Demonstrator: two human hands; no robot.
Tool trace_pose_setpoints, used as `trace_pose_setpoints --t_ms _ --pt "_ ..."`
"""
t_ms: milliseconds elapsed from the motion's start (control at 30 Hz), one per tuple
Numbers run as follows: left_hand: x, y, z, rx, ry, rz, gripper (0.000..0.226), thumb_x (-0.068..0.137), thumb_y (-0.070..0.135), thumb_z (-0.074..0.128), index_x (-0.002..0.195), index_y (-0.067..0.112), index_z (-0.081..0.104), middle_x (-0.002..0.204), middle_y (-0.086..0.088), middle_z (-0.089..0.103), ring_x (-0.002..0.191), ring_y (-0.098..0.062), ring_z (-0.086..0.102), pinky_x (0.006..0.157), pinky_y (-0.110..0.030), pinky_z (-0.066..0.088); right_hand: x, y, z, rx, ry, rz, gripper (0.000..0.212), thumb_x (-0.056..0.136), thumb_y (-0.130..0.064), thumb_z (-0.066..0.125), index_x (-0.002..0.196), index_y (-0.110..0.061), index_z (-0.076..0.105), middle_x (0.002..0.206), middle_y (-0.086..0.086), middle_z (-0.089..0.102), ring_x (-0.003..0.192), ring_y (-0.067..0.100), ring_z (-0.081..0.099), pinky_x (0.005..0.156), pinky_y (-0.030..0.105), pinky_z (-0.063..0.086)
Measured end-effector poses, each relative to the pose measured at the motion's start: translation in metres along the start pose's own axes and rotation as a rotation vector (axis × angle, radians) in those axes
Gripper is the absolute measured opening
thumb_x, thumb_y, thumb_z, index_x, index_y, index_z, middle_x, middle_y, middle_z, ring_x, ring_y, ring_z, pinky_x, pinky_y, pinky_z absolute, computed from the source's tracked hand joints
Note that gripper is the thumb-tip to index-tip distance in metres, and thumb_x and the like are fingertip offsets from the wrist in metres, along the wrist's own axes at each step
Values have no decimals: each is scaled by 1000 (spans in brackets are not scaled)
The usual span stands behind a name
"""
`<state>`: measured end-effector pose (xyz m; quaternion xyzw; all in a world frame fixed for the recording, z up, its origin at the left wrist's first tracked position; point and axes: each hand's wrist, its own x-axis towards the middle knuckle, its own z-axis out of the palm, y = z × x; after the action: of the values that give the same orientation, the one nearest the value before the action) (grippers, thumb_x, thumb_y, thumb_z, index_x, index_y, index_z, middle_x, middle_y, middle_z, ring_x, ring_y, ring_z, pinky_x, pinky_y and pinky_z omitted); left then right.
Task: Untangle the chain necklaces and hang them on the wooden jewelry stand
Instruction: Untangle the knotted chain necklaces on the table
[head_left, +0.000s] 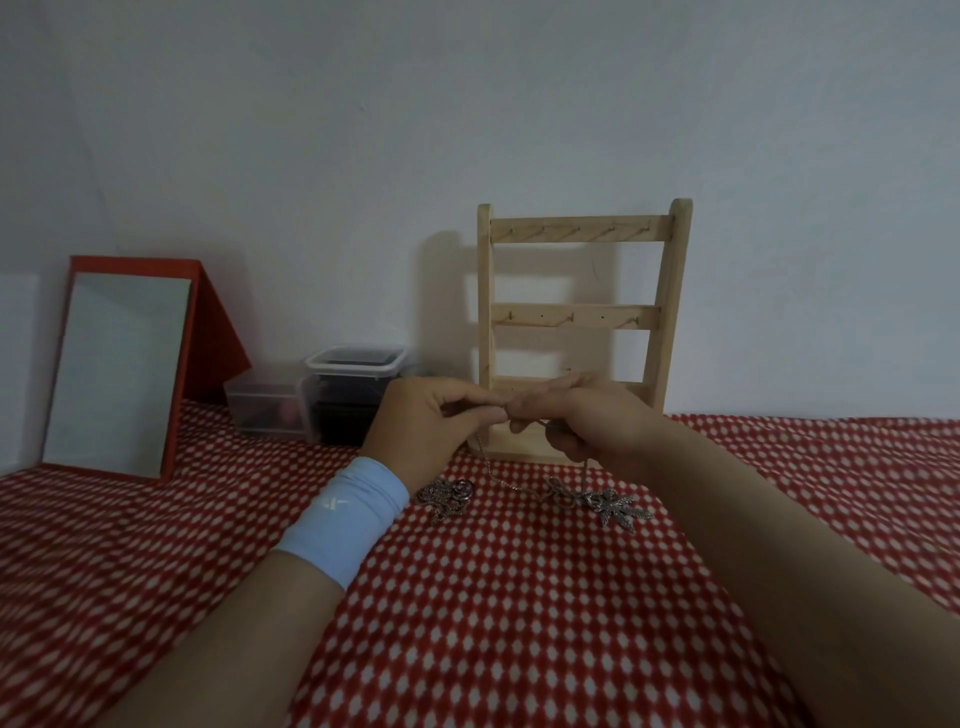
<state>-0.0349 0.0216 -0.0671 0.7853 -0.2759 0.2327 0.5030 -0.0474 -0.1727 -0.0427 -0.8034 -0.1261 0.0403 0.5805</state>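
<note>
Head view: left hand (427, 422) and right hand (589, 418) fingers pinched a chain (489, 468) before the wooden jewelry stand (576, 235); limp, light, I judged, best gripped beside its tangle (562, 496).

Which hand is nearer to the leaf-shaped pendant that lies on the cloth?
The right. The right hand is just above the leaf-shaped pendant in the picture; the left hand is farther off, up and to its left. Both pinch a chain.

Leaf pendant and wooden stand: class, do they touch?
Apart. Head view: patterned cloth shows between the leaf pendant and the base of the wooden stand.
</note>
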Motion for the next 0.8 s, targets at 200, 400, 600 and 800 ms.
trace_pose_setpoints --t_ms 200,400,600,800 --pt "0 0 4 166 17 68 18 79 12 78 94 22 78 85 8 74 80 2 67 74 -4 47 0 -2 2 -36 67 20 22 93 -22 70 89 -1 76 48 -14 58 47 11 34 46 26 24" --pt "2 -5 7 269 55 142 17 79 19 79 95 24 77 83 3 73 75 -5 65 74 -6 47 4 1 3 -15 105 13 23 91 -25 72 85 -2 76 48 -9 50 47 12 32 47 28 24" --pt "8 3 7 -278 9 -283 14 93 10 59 83 14 67 71 5 69 72 -12 68 83 -31 56 7 2 -7 49 36 -58 23 102 -21 58 91 -7 73 81 3 68 44 10 38 43 24 29" --pt "6 20 -32 -716 -838 -568 8 92 9 50 90 3 54 69 -7 58 57 -19 62 65 -38 58 -1 -13 -35 67 -303 -75 21 104 -8 48 104 -8 69 87 11 65 44 12 47 39 21 34"
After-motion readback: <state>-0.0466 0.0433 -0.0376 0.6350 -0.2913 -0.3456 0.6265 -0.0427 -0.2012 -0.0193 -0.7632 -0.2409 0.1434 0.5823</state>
